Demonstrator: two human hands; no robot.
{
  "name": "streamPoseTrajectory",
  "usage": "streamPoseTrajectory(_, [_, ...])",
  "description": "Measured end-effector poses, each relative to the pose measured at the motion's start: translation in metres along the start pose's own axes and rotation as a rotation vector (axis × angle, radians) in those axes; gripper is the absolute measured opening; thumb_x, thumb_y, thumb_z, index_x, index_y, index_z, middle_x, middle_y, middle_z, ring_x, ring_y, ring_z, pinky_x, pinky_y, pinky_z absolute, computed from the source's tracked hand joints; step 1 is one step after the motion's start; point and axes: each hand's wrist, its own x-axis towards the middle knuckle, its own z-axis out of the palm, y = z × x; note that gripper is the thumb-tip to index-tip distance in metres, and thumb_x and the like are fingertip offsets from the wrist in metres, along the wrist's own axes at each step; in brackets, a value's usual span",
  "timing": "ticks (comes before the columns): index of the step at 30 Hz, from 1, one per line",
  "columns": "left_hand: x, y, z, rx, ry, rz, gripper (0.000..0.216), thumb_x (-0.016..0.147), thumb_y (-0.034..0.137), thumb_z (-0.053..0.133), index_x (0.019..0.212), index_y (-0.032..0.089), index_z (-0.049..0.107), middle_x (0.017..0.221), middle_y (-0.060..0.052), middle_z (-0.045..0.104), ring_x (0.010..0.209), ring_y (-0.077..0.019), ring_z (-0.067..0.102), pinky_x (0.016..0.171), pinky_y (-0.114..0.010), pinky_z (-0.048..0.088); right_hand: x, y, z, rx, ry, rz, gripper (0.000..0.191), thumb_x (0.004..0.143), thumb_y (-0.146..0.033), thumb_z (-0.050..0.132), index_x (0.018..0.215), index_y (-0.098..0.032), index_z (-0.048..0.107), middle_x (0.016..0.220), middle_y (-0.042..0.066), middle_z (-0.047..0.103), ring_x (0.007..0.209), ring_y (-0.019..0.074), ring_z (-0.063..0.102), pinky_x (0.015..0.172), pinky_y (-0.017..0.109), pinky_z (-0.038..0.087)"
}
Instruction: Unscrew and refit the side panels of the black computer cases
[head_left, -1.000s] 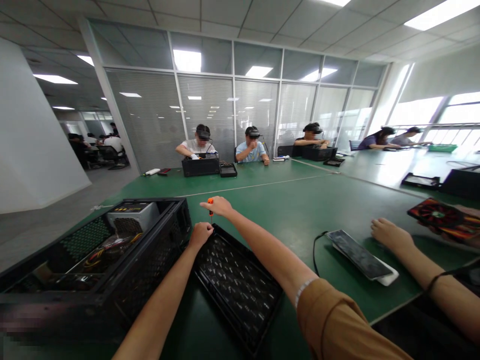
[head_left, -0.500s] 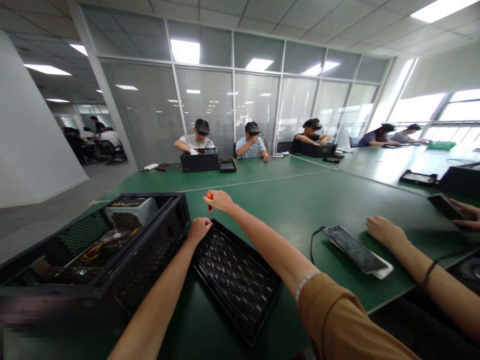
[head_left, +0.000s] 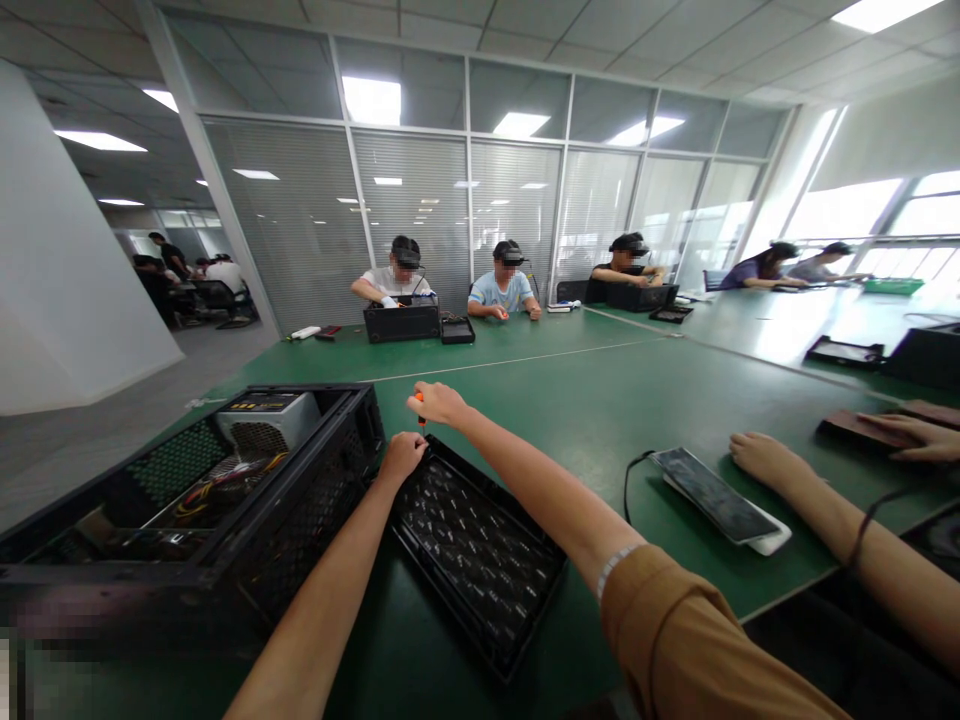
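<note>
My right hand [head_left: 439,402] is closed around a screwdriver [head_left: 421,410] with an orange and black handle. Its shaft points down at the far corner of a black computer case front panel [head_left: 480,560]. At that same corner my left hand [head_left: 405,455] has its fingers closed on the panel's edge; whether a small screw is between them is hidden. The panel lies at a slant on the table, its rimmed, patterned inside facing up. To the left lies an open black computer case [head_left: 255,540], showing a silver power supply [head_left: 274,422] and coloured cables [head_left: 199,495].
On the green table [head_left: 570,400], a phone [head_left: 712,495] on a white base with a black cable lies to the right. Beyond it are another person's hand [head_left: 769,462] and a dark flat object [head_left: 855,432]. Across the table, people sit by another black case [head_left: 403,320].
My hands and the screwdriver have stayed almost in place at the panel corner. Across the table a person has lowered a hand; at right, the neighbour's dark object has come down onto the table.
</note>
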Motion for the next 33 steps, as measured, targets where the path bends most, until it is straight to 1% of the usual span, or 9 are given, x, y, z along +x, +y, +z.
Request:
streamPoseTrajectory(3, [0.000,0.000,0.000,-0.002,0.001,-0.004,0.014,0.074,0.023,0.055,0.066,0.016,0.064,0.077,-0.005,0.066,0.075,-0.0151,0.057,0.071,-0.025,0.037,0.004,0.001,-0.003,0.033,-0.040,0.014,0.051,0.080,-0.060,0.029,0.094,-0.024,0.062,0.096,0.007,0.064,0.092,0.0214,0.057,0.073,0.028,0.041])
streamPoseTrajectory(5, [-0.001,0.001,0.000,-0.004,0.004,-0.010,0.014,0.074,0.023,0.055,0.066,0.016,0.065,0.078,-0.005,0.066,0.076,-0.0153,0.057,0.072,-0.025,0.037,0.007,0.000,-0.003,0.042,-0.065,0.069,0.056,0.077,-0.066,0.030,0.087,-0.024,0.065,0.094,0.007,0.064,0.092,0.0216,0.057,0.073,0.028,0.041])
streamPoseTrajectory(10, [-0.001,0.002,0.000,-0.005,0.008,-0.015,0.013,0.074,0.023,0.055,0.068,0.017,0.065,0.079,-0.005,0.066,0.077,-0.0156,0.057,0.074,-0.026,0.037,0.011,-0.005,0.005,0.035,0.016,0.202,0.065,0.075,-0.069,0.027,0.090,-0.018,0.065,0.094,0.014,0.063,0.091,0.0249,0.057,0.074,0.031,0.041])
streamPoseTrajectory(14, [-0.001,0.002,-0.001,-0.001,0.010,-0.013,0.013,0.074,0.023,0.055,0.069,0.017,0.066,0.080,-0.005,0.066,0.078,-0.0162,0.056,0.076,-0.026,0.037,0.011,-0.007,0.010,0.046,0.027,0.161,0.062,0.083,-0.057,0.022,0.091,-0.015,0.066,0.092,0.015,0.064,0.090,0.0250,0.058,0.073,0.031,0.041])
streamPoseTrajectory(17, [-0.001,0.001,-0.001,0.001,0.011,-0.008,0.013,0.074,0.023,0.055,0.070,0.017,0.066,0.079,-0.005,0.066,0.079,-0.0166,0.056,0.076,-0.027,0.037,0.011,-0.003,0.008,0.043,0.026,0.124,0.053,0.085,-0.049,0.022,0.096,-0.017,0.063,0.094,0.013,0.064,0.089,0.0235,0.058,0.071,0.030,0.041])
streamPoseTrajectory(20, [-0.001,0.000,0.000,-0.002,0.011,-0.001,0.014,0.074,0.023,0.054,0.070,0.017,0.066,0.079,-0.005,0.066,0.078,-0.0164,0.057,0.076,-0.027,0.037,0.011,0.002,0.003,0.022,0.059,0.087,0.053,0.086,-0.053,0.020,0.103,-0.022,0.059,0.096,0.010,0.063,0.090,0.0226,0.057,0.073,0.031,0.041])
streamPoseTrajectory(23, [-0.001,-0.001,0.001,-0.004,0.014,-0.004,0.013,0.074,0.024,0.054,0.070,0.018,0.065,0.079,-0.005,0.066,0.078,-0.0166,0.057,0.076,-0.027,0.038,0.011,0.006,-0.001,0.008,0.050,0.044,0.058,0.082,-0.062,0.018,0.099,-0.026,0.059,0.093,0.007,0.063,0.089,0.0219,0.058,0.073,0.031,0.041])
streamPoseTrajectory(28, [-0.001,-0.001,0.001,-0.005,0.021,-0.010,0.014,0.074,0.024,0.054,0.070,0.018,0.066,0.079,-0.005,0.066,0.077,-0.0167,0.057,0.076,-0.027,0.037,0.012,0.003,0.001,0.001,0.025,0.022,0.060,0.076,-0.069,0.027,0.087,-0.022,0.062,0.088,0.009,0.064,0.086,0.0220,0.058,0.071,0.029,0.041])
streamPoseTrajectory(33, [-0.001,0.000,0.000,-0.009,0.014,-0.007,0.014,0.074,0.025,0.054,0.070,0.018,0.066,0.078,-0.005,0.066,0.075,-0.0163,0.057,0.074,-0.026,0.038,0.010,0.000,0.004,0.001,0.029,-0.004,0.062,0.074,-0.070,0.030,0.097,-0.020,0.059,0.089,0.011,0.063,0.085,0.0227,0.058,0.069,0.028,0.041])
